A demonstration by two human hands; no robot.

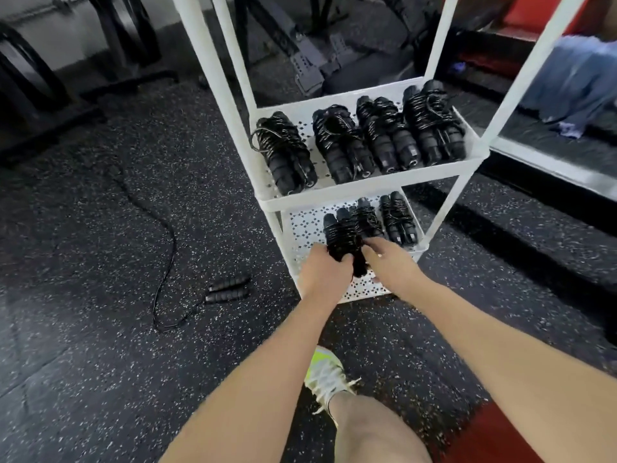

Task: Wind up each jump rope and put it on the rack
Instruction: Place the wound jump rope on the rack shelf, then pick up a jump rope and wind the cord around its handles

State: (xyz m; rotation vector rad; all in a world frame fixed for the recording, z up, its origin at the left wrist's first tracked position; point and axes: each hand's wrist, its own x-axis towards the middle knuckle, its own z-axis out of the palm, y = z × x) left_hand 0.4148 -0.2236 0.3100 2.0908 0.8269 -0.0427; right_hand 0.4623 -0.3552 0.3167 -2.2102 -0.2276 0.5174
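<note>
Your left hand (pixel 325 272) and right hand (pixel 389 259) gripped a black wound rope (pixel 342 237) over the perforated white lower shelf (pixel 305 225), beside two bundles (pixel 384 218), while a loose rope (pixel 167 262) snaked across the speckled rubber floor (pixel 83 228).

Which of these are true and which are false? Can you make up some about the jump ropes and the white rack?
1. Both hands hold one wound rope over the lower shelf. True: the left hand and right hand grip it.
2. The upper shelf holds two bundles. False: four.
3. One unwound rope lies on the floor. True.
4. The rack is black. False: white.
5. The lower shelf is bare. False: two bundles sit there.
</note>
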